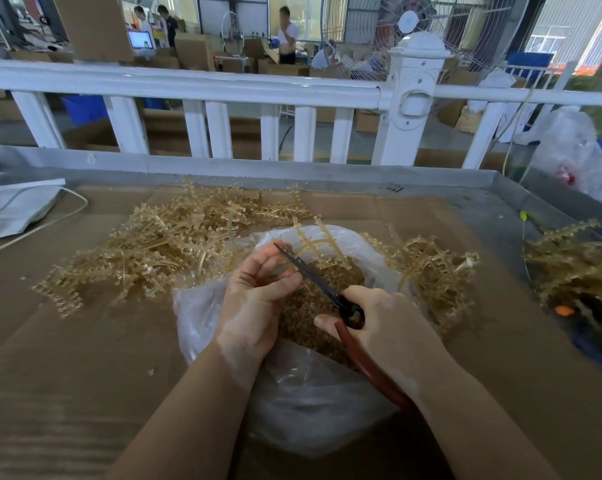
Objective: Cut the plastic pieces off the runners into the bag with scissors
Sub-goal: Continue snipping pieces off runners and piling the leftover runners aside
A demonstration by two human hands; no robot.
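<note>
Runners [175, 244] lie in a tangled amber heap on the cardboard-covered tabletop [67, 358], spreading from the middle toward the far edge, with a second heap [431, 268] just right of the bag [292, 403] and another [573, 268] near the right edge. The clear bag sits open at the middle, toward the near edge, already holding a mound of cut pieces [310, 306], so whatever is snipped above it should drop straight in.

Left hand [254, 299] hovers over the bag mouth, fingers curled with thumb and fingertips pinched together, a grip that seems to have hold of one runner [313, 244], whose branches stick up beyond the fingers; the contact itself is hidden. Right hand [386, 327] grips the scissors [313, 278] by their reddish handles, fingers wrapped round them, the dark blades pointing up-left and meeting the left fingertips; whether the blades are parted I cannot tell. Holding the work above the bag probably spares any gathering afterwards. Much uncut stock remains.
</note>
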